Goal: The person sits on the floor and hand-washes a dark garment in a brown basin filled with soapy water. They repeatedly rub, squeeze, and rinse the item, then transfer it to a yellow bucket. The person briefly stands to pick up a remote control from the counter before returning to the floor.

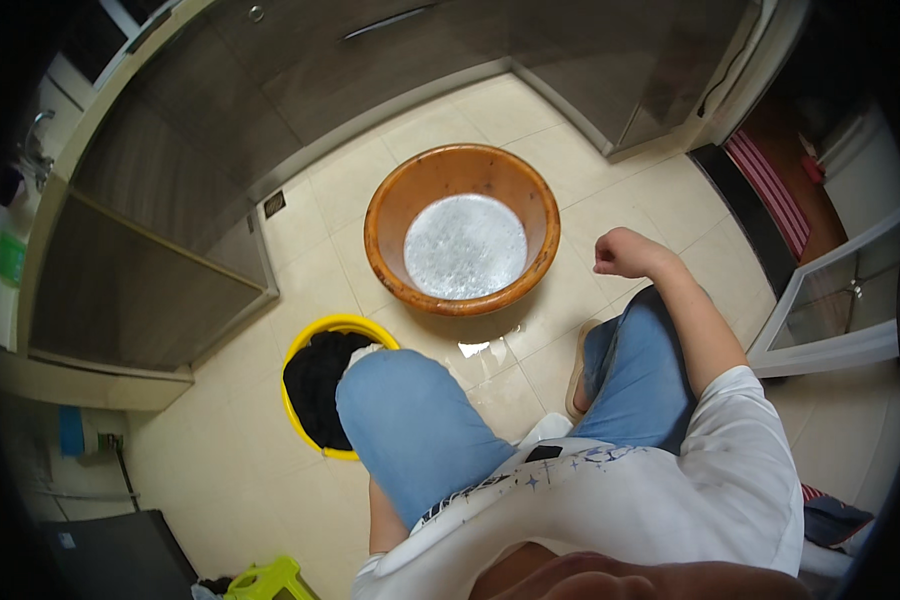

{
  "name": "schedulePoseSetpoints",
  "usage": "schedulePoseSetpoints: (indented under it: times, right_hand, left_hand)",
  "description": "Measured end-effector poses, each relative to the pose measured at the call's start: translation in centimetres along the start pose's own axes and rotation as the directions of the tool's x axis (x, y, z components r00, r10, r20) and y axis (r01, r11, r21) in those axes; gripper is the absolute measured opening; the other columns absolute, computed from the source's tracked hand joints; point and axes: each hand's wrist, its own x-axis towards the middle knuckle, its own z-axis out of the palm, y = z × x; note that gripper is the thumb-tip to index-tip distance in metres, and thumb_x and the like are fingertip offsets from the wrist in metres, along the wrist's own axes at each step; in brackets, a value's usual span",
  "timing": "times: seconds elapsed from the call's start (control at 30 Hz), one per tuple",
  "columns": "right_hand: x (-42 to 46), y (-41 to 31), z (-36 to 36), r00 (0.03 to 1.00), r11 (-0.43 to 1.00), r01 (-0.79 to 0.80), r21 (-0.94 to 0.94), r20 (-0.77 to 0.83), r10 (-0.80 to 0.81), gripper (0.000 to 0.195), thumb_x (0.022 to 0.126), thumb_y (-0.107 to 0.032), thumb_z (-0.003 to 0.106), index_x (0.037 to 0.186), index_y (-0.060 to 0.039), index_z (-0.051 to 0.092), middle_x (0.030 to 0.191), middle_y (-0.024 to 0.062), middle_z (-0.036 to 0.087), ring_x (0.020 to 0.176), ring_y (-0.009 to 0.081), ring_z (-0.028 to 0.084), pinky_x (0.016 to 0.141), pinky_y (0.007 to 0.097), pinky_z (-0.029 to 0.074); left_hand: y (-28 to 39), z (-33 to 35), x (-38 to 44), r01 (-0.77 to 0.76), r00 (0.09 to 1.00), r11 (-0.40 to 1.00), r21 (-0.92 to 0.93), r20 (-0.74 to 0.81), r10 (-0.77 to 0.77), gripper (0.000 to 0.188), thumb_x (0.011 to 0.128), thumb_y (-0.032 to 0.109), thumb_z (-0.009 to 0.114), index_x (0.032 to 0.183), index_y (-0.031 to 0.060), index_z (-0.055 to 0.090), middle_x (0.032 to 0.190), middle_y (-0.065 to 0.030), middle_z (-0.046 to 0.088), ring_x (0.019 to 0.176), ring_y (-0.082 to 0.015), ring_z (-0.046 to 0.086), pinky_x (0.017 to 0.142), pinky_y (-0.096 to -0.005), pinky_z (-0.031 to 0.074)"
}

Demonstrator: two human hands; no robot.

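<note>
My right hand [628,253] hangs in the air above my right knee, to the right of a large round brown basin [461,304]. Its fingers are curled in, and nothing shows in them. White, foamy water [465,244] covers the bottom of the basin. My left hand is out of view; only part of the left forearm shows beside my left thigh. Near my left knee stands a yellow tub [292,416] with black cloth [319,390] heaped in it. A bit of pale cloth [361,352] shows at the tub's edge, and my knee covers its right side.
Dark cabinets [397,75] curve around the far side of the tiled floor [300,262]. Wet, shiny patches [487,356] lie before the basin. A glazed white door [832,315] stands at right by a black threshold [746,217]. A lime-green plastic stool [270,581] is at lower left.
</note>
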Motion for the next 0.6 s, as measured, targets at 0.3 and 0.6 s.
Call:
schedulePoseSetpoints:
  times: [0.3,0.6]
  right_hand:
    - [0.0,1.4,-0.1,0.969,0.989,0.121,0.087,-0.227,-0.099,0.014,0.073,-0.007,0.059,0.087,-0.004,0.061,0.077,0.0112,0.061,0.069,0.0208,0.057,0.065,0.0307,0.046]
    - [-1.1,1.5,0.1,0.991,0.981,0.07,0.181,-0.125,-0.048,0.022,0.073,-0.016,0.062,0.091,-0.0027,0.06,0.083,0.0123,0.062,0.077,0.021,0.059,0.07,0.0306,0.047]
  left_hand:
    - [0.9,-2.7,-3.1,-0.16,0.977,0.987,0.021,0.148,0.156,0.027,0.078,0.02,0.059,0.096,0.0013,0.054,0.072,-0.005,0.056,0.054,-0.0109,0.049,0.043,-0.0233,0.038]
    - [9.1,-3.8,-6.4,-0.331,0.943,0.943,0.036,0.058,0.328,0.025,0.083,0.023,0.053,0.099,0.0049,0.059,0.075,0.0018,0.057,0.059,-0.0063,0.046,0.047,-0.0193,0.033]
